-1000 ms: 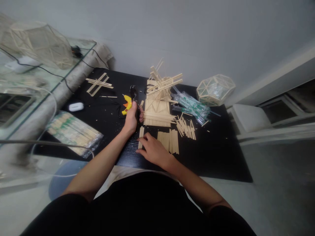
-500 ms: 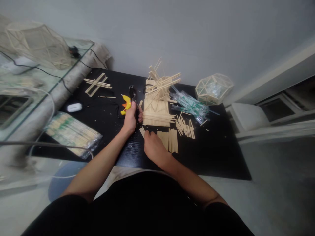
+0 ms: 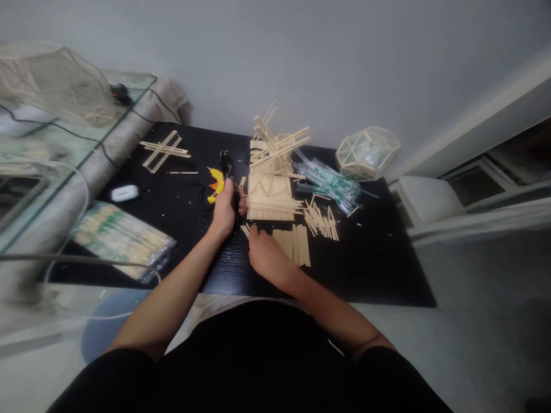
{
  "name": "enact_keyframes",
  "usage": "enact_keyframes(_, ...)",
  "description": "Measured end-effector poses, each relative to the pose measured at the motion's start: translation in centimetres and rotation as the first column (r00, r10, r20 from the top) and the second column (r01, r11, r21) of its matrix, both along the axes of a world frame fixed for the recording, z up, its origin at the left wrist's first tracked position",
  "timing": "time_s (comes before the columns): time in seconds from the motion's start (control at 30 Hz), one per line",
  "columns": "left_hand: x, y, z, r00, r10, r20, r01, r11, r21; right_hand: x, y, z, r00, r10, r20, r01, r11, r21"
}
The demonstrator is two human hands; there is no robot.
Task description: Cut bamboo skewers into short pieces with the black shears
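My left hand [image 3: 224, 209] is closed around a slim black object [image 3: 235, 202], its kind too dark to make out. Just beyond and left of that hand lies a yellow glue gun [image 3: 215, 186] with an orange trigger. My right hand [image 3: 267, 249] has its fingers pinched on pale wooden sticks [image 3: 245, 229], whose ends poke out to the left. Under and beside the right hand is a row of short cut sticks [image 3: 301, 245]. Farther back, a frame of joined sticks [image 3: 275, 155] stands on a slatted stick mat [image 3: 269, 212].
Loose short sticks [image 3: 322, 222] and plastic-wrapped packs [image 3: 331, 183] lie right of the mat. A faceted stick frame [image 3: 368, 154] stands at the back right. On the left are crossed sticks [image 3: 166, 152], a white case [image 3: 124, 193] and a bagged stick bundle [image 3: 123, 238].
The whole view has shifted slightly. Both hands keep nearly the same places and grips, the left on the black object, the right on the sticks.
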State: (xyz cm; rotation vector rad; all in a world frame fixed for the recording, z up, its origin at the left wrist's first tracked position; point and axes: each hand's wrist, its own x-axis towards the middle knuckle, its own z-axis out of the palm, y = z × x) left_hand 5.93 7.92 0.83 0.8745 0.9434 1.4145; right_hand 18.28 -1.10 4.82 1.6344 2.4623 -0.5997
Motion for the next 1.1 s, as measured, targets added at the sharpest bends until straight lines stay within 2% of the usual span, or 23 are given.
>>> enact_keyframes(0.3,0.0,0.0,0.0,1.000,-0.010,-0.001,0.010,1.000,0.018,0.1,-0.4,-0.6,0.999,0.025,0.022,-0.026,0.999,0.040)
enact_keyframes(0.6,-0.1,0.1,-0.1,1.000,-0.009,-0.026,0.009,1.000,-0.005,-0.3,-0.3,0.2,0.990,0.067,0.124,-0.071,0.997,0.023)
enact_keyframes(0.8,-0.2,0.2,-0.2,1.000,-0.024,0.010,0.024,1.000,-0.005,0.0,0.5,-0.5,0.993,0.094,0.067,-0.097,0.995,0.037)
enact_keyframes(1.1,-0.1,0.0,-0.1,0.999,-0.024,-0.021,0.024,1.000,-0.002,0.5,0.8,-0.9,0.992,0.115,0.050,-0.118,0.991,0.057)
